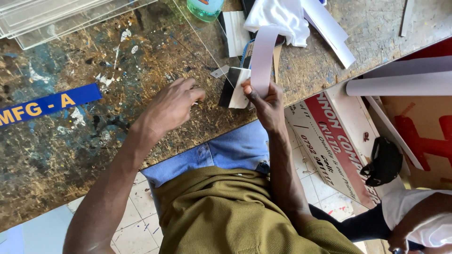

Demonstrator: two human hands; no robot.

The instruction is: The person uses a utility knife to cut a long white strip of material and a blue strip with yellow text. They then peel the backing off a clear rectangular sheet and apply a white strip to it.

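Looking down from the head camera, I see the right hand (267, 101) pinching a long pale strip of backing paper or vinyl (262, 59), thumb and fingers closed on its lower end and holding it up off the bench so it arcs away toward the crumpled white cloth (278, 16). Just under that grip sits a small black-and-white squeegee-like card (235, 89), resting at the near corner of a clear acrylic sheet (188, 42) that lies flat on the paint-splattered chipboard workbench (70, 150). The left hand (172, 103) is curled loosely, fingers bent down with the tips pressing on the clear sheet near its edge; I can't tell whether anything small is caught under them. A little metal blade piece (220, 71) lies on the sheet between the two hands. By my reading, the strip is lifted well clear along most of its visible length, with only the end near the card still low at the sheet, so the peeling looks mostly done and the last bit at the corner remains. Off to the left a blue strip with yellow letters (47, 104) lies on the bench, more clear sheets (56, 19) are stacked at the far corner, and another person's arm (419, 221) shows at lower right.
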